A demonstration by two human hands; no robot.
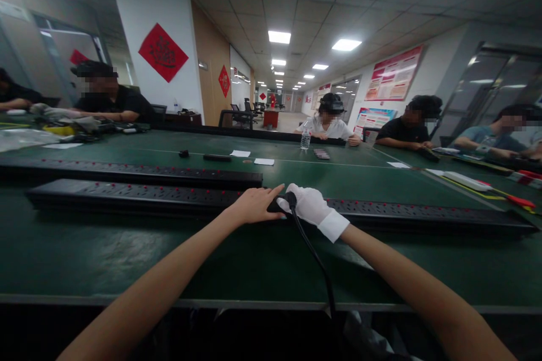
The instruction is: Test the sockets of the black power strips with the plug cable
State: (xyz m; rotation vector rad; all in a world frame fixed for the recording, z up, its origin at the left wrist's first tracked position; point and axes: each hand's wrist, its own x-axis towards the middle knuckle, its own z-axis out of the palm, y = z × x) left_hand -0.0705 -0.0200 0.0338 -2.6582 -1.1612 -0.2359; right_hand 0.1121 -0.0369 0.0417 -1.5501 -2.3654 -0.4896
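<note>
A long black power strip (406, 211) with a row of red dots and slotted sockets lies across the table in front of me. My bare left hand (256, 205) is over its middle, fingers stretched toward the far edge and thumb at the near side, so the strip sits between them. Just to the right, my right hand (311, 205) in a white glove closes around a black plug (291, 199) at the strip. From this plug a black cable (313, 251) hangs down over the table's near edge. Whether the plug sits in a socket is hidden by the fingers.
Behind lies a second black power strip (139, 172). Farther back are a water bottle (305, 139), paper slips (264, 162) and a dark bar (217, 158). A white power strip (468, 181) lies right. Several people sit around the green table (139, 265).
</note>
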